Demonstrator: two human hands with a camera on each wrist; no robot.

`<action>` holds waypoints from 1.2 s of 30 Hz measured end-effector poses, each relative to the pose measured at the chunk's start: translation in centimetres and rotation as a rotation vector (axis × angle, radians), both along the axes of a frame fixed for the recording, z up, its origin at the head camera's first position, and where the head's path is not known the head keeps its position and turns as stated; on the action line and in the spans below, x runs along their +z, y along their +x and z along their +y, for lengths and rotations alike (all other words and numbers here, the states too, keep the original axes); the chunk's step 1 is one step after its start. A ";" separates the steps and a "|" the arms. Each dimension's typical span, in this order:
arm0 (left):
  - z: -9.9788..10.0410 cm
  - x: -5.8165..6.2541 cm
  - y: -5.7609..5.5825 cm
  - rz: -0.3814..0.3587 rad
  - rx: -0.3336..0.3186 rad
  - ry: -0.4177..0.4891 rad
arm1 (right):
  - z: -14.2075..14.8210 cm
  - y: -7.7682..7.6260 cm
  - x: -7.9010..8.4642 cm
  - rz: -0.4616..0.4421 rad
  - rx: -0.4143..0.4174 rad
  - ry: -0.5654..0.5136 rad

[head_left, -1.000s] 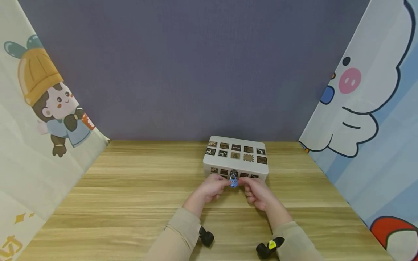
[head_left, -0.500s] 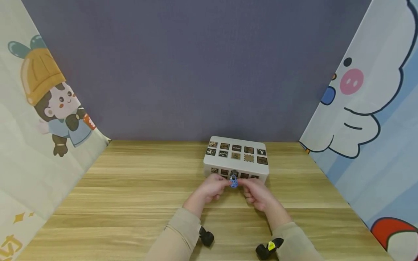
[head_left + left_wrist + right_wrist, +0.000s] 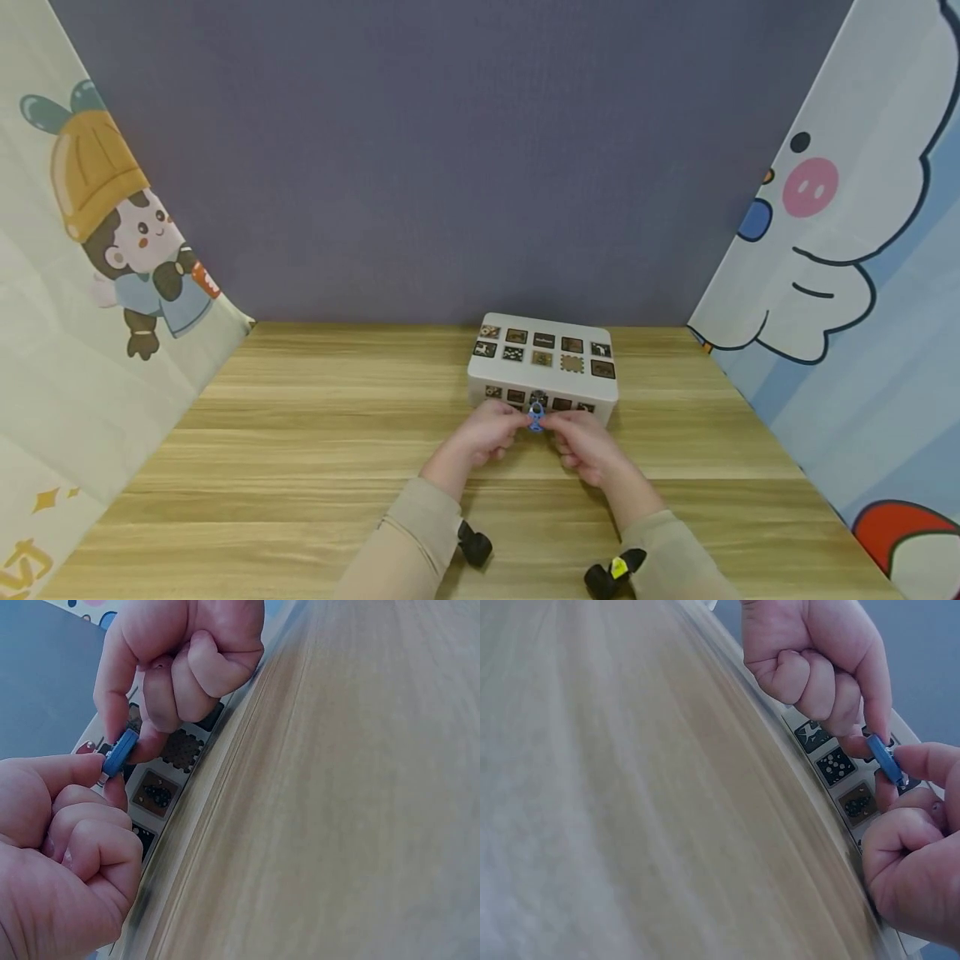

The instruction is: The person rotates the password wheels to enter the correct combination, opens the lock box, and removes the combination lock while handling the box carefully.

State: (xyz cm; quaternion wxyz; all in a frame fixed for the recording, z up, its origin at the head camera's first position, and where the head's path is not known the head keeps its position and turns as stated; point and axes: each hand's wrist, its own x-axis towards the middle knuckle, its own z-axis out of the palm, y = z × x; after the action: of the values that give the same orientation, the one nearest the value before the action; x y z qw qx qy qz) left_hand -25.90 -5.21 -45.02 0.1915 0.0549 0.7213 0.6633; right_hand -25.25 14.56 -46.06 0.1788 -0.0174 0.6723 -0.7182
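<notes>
A white box with small dark picture stickers on its lid and front stands on the wooden table. A small blue padlock hangs at the middle of its front. My left hand pinches the padlock from the left. My right hand pinches it from the right, between index finger and thumb. In the right wrist view the padlock sits edge-on between both hands' fingertips, against the box's stickered front. The other fingers of both hands are curled in.
Cartoon-printed panels stand at the left and right, with a grey-purple wall behind. Bare wooden tabletop lies left and right of the box. Black wrist cameras sit under both sleeves.
My right hand has edged slightly left toward the padlock. The left hand and the box have stayed in place.
</notes>
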 end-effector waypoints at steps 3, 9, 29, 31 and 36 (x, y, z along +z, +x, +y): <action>0.0 0.0 0.0 0.000 0.000 0.002 | 0.0 0.0 -0.1 -0.002 0.000 0.004; 0.1 0.0 0.1 -0.001 0.005 0.000 | -0.2 0.0 -0.1 -0.007 -0.006 0.002; 0.2 -0.3 0.0 -0.008 0.042 -0.013 | -0.3 0.0 0.0 -0.004 -0.002 -0.003; 0.2 -0.3 0.0 -0.008 0.039 -0.009 | -0.3 0.0 0.0 -0.005 -0.003 -0.006; 0.2 -0.2 0.0 -0.002 0.028 -0.002 | -0.3 0.1 0.0 0.003 0.005 -0.014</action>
State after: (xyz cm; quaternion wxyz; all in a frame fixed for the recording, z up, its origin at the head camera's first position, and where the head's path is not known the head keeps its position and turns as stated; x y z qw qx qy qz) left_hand -25.86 -5.02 -45.22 0.1829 0.0441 0.7226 0.6652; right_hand -25.18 14.27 -46.06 0.1797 -0.0213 0.6674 -0.7223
